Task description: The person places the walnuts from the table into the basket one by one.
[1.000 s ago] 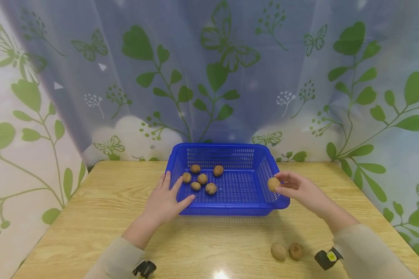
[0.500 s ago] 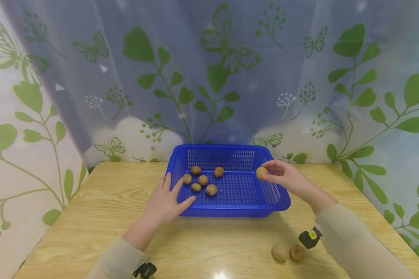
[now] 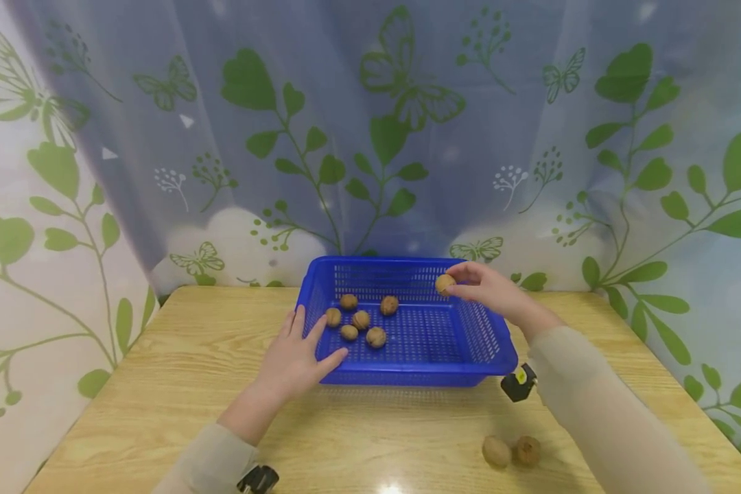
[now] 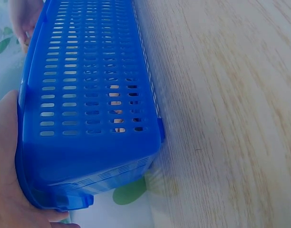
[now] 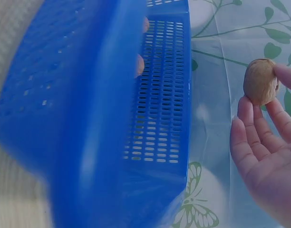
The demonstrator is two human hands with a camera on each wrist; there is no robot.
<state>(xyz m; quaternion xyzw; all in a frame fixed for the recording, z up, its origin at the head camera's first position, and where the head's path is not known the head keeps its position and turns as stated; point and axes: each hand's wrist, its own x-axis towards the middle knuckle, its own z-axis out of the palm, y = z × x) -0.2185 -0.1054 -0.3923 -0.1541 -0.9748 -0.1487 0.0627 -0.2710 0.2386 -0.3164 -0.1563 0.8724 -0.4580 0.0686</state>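
A blue plastic basket (image 3: 490, 346) stands at the back middle of the wooden table, with several walnuts (image 3: 361, 320) lying in its left half. My right hand (image 3: 478, 283) pinches one walnut (image 3: 444, 283) above the basket's far right part; the same walnut (image 5: 260, 81) shows at my fingertips in the right wrist view. My left hand (image 3: 296, 353) rests with straight fingers against the basket's front left corner, and its palm (image 4: 7, 185) touches the basket wall (image 4: 88, 95) in the left wrist view.
Two walnuts (image 3: 496, 451) (image 3: 527, 450) lie on the table (image 3: 191, 357) near the front right. A curtain with green leaves and butterflies (image 3: 370, 137) hangs right behind the table. The table's edges fall away left and right.
My right hand has carried the walnut from the basket's right rim up and leftward, to above the far right of the basket. The left hand has stayed at the corner.
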